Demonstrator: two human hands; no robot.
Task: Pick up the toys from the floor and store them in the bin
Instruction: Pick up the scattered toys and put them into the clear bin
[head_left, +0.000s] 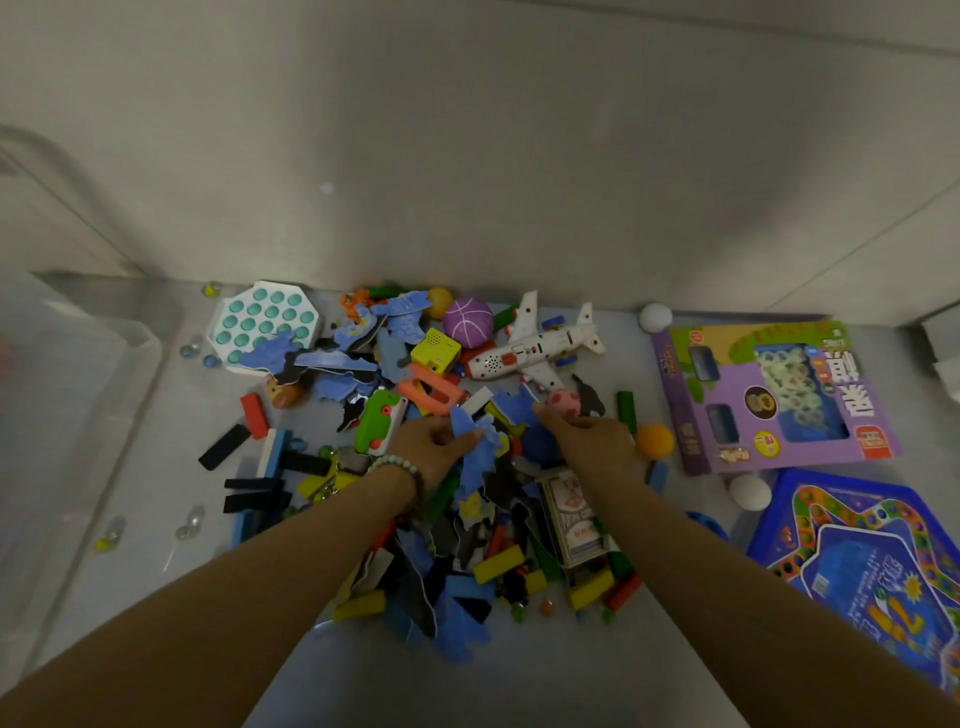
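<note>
A heap of toys covers the floor: blue puzzle pieces (480, 452), coloured wooden blocks (498, 564), a white toy plane (537, 348), a purple ball (467, 322), a yellow cube (435, 352) and a green toy (379, 421). My left hand (431, 447), with a bead bracelet on the wrist, is closed on a bunch of blue puzzle pieces in the middle of the heap. My right hand (592, 441) pinches another blue puzzle piece (511, 405) just beside a pink ball (563, 404). The clear plastic bin (78, 395) stands at the far left.
A purple game box (769, 395) and a blue board game (872, 566) lie on the right. A pop-it toy (265, 325) lies at the back left. Marbles (189, 525), an orange ball (655, 440), white balls (655, 316) and a card deck (574, 519) are scattered about. A wall rises behind.
</note>
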